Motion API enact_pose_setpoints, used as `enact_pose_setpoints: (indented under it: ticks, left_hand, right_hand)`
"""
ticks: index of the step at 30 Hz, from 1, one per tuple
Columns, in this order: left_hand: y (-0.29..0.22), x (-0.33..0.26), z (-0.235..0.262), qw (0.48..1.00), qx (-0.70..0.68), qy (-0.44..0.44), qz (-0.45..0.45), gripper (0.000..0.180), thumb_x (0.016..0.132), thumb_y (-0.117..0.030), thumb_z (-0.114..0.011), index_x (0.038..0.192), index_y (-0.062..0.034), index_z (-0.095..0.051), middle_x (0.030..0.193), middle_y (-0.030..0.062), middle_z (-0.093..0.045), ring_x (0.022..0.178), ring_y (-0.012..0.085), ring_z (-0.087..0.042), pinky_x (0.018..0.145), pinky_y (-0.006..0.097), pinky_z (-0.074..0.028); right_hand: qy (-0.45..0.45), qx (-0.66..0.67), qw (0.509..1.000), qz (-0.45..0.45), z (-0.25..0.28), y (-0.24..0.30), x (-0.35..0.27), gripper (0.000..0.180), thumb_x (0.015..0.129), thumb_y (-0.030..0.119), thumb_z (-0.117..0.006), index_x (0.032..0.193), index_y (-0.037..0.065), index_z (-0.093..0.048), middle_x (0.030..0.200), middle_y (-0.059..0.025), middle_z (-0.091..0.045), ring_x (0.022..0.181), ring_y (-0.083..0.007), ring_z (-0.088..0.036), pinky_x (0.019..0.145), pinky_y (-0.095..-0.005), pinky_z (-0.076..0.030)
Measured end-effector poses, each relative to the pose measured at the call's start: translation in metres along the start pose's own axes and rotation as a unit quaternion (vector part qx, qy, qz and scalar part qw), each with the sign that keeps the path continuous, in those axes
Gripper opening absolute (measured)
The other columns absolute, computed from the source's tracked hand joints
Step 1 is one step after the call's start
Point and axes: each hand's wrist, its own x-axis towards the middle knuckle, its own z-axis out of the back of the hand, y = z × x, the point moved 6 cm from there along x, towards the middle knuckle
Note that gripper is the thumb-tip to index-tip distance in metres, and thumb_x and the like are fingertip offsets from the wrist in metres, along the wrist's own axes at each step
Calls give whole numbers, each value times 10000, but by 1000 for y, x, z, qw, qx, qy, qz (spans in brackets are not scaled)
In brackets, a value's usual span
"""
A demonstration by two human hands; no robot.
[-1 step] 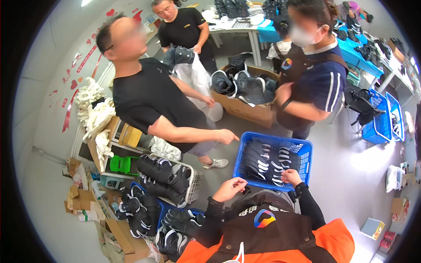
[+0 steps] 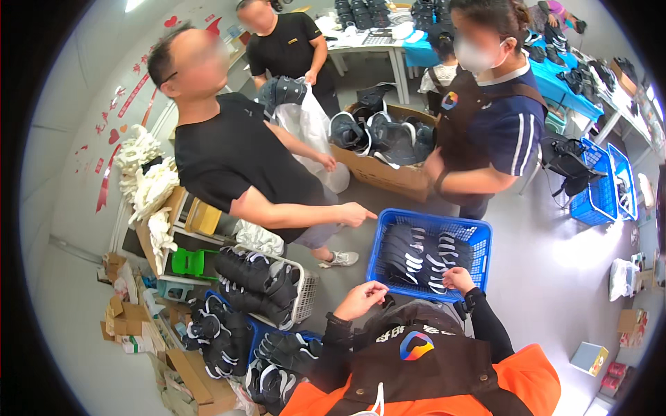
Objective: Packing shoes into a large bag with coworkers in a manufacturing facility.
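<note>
In front of me stands a blue plastic basket [image 2: 483,239] holding rows of black shoe-like pieces [image 2: 399,253] with white edging. My left hand [image 2: 361,300] hovers by the basket's near left corner, its fingers curled and the tips together; whatever they may pinch is too small to make out. Over the near right rim hangs my right hand [image 2: 458,279], fingers bent inward beside the white-edged pieces. Whether it grips anything is hidden. Across the basket's far left corner a co-worker's hand [image 2: 356,214] points with one finger.
A person in black [image 2: 236,145] stands left; one in an apron [image 2: 510,132] stands right. Between them is a cardboard box [image 2: 388,173] of black shoes. A white basket [image 2: 305,295] of shoes sits lower left, beside cartons [image 2: 198,378]. Blue crates [image 2: 593,201] stand far right.
The view has shifted slightly. The aproned person's hand has moved lower, while the pointing hand stays by the basket. My own hands hold nearly the same positions.
</note>
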Motion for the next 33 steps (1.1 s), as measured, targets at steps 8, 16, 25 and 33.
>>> enact_pose_setpoints:
  ticks: [8,16,25,33]
  left_hand:
    - [10,6,0,1000,-5,11,18,222,1033,-179,-602,1149,6,-640,931,26,-667,872,93,-629,823,259,-519]
    - [8,3,-3,1000,12,14,16,226,1032,-187,-601,1148,3,-642,922,22,-669,861,87,-628,810,257,-519]
    - [3,2,1,1000,-9,6,3,190,1039,-157,-577,1143,-15,-649,916,20,-661,862,91,-620,818,257,-508]
    - [17,-3,-4,999,-5,13,38,210,1030,-157,-591,1168,-8,-649,920,28,-672,880,104,-632,833,257,-507]
  right_hand:
    - [-7,6,1000,-7,5,-13,-4,137,948,143,-620,948,29,-697,784,-101,-728,666,-168,-703,579,-266,-539]
    - [-8,-10,1000,-15,6,-18,-7,142,948,127,-602,934,28,-702,771,-102,-725,666,-170,-703,575,-266,-528]
    - [-8,-5,1000,1,3,-17,0,130,942,144,-629,953,32,-694,771,-85,-721,643,-169,-690,569,-283,-541]
    - [-25,-44,999,-8,-1,-17,-15,173,936,180,-648,935,10,-682,767,-91,-719,642,-173,-694,582,-289,-547]
